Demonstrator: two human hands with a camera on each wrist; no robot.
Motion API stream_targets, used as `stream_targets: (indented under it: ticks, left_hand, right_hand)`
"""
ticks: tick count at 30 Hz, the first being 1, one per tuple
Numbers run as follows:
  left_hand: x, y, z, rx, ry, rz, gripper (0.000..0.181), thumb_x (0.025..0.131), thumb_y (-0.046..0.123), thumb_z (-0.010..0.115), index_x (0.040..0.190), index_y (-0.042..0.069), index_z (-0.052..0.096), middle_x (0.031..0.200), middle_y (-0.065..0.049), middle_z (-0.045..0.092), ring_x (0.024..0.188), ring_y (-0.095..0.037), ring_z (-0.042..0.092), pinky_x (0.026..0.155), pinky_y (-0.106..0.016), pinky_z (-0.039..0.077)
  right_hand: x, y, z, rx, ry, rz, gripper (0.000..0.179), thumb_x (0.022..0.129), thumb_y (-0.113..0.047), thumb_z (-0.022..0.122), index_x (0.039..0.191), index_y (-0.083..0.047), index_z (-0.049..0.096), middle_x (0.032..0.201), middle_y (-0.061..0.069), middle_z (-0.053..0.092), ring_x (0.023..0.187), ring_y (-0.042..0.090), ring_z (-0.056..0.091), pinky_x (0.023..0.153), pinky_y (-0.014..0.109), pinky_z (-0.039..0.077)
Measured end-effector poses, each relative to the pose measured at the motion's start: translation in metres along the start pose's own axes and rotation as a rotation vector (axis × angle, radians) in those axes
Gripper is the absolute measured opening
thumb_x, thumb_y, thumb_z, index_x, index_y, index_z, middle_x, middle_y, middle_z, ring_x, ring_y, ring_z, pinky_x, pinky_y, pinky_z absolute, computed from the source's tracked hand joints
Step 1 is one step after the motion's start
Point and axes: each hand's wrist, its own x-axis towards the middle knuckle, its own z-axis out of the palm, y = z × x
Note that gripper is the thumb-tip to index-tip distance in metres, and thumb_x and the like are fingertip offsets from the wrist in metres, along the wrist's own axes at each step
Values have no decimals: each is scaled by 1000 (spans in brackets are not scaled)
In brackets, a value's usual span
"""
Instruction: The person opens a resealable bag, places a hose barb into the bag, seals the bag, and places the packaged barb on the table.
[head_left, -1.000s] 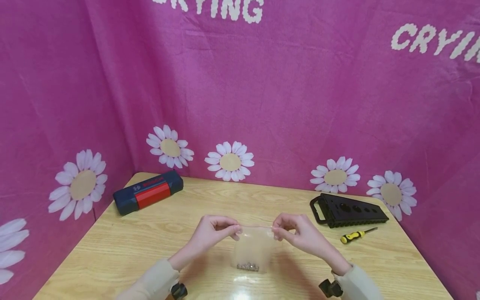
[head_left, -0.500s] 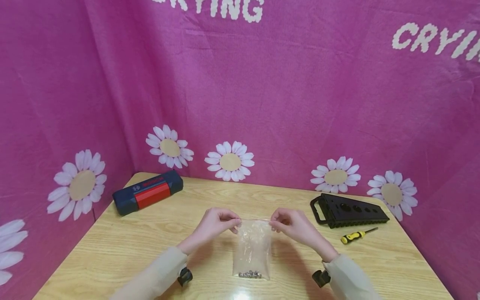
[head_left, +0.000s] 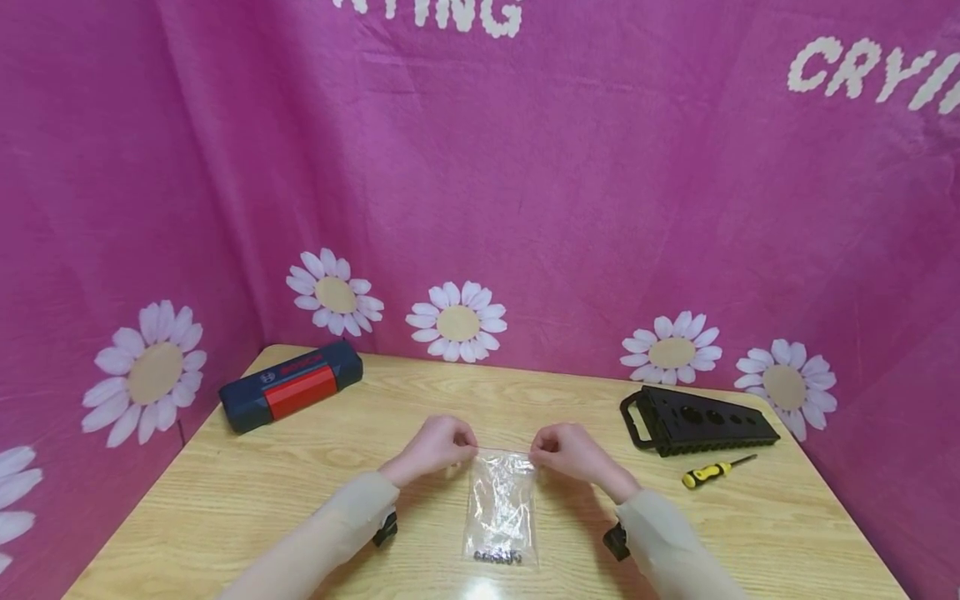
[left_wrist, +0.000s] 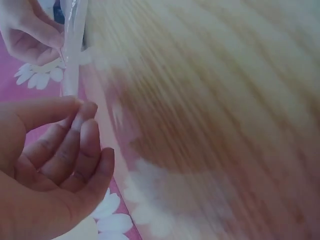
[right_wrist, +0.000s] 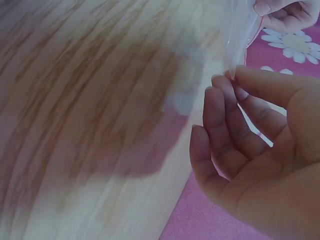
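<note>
A clear zip bag (head_left: 501,504) with a reddish line along its top edge hangs between my two hands in the head view. Small dark metal pieces (head_left: 498,557) lie gathered along its bottom. My left hand (head_left: 442,443) pinches the bag's top left corner between thumb and index finger. At the top right corner, my right hand (head_left: 566,452) pinches it the same way. In the left wrist view the left hand's other fingers (left_wrist: 90,145) curve loosely below the bag (left_wrist: 74,55). The right wrist view shows the right thumb and index finger meeting at the bag's edge (right_wrist: 239,45).
On the wooden table (head_left: 420,400), a dark blue and red Bosch case (head_left: 292,386) lies at the back left. A black holder with a handle (head_left: 701,421) sits at the back right, a yellow and black screwdriver (head_left: 717,472) in front of it. Pink cloth (head_left: 525,183) hangs behind.
Both hands have drawn slightly closer together while holding the bag. The bag rose, then lowered a little, and now looks flatter and clearer. The tools have stayed in place.
</note>
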Motion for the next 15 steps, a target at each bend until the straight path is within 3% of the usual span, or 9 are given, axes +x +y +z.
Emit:
stream_targets:
  ticks: [3, 9, 15]
  left_hand:
    - [1, 1, 3, 79, 10, 5, 2, 81, 3, 73, 82, 1, 72, 76, -6, 71, 64, -8, 58, 66, -20, 50]
    - [2, 4, 7, 236, 45, 35, 9, 76, 2, 77, 72, 6, 70, 73, -4, 67, 72, -14, 57, 75, -32, 50]
    - [3, 4, 11, 324, 81, 30, 15, 74, 2, 78, 66, 9, 67, 72, -1, 60, 74, -14, 53, 71, -31, 47]
  right_hand:
    - [3, 1, 5, -41, 10, 2, 10, 88, -12, 70, 79, -8, 70, 70, 0, 68, 65, 0, 47, 65, 19, 42]
    - [6, 0, 13, -90, 37, 52, 9, 82, -7, 73, 75, -9, 69, 68, -1, 66, 63, 4, 50, 63, 19, 45]
    - [8, -2, 19, -121, 74, 99, 13, 77, -4, 79, 73, -9, 67, 69, -1, 67, 66, 7, 53, 66, 23, 48]
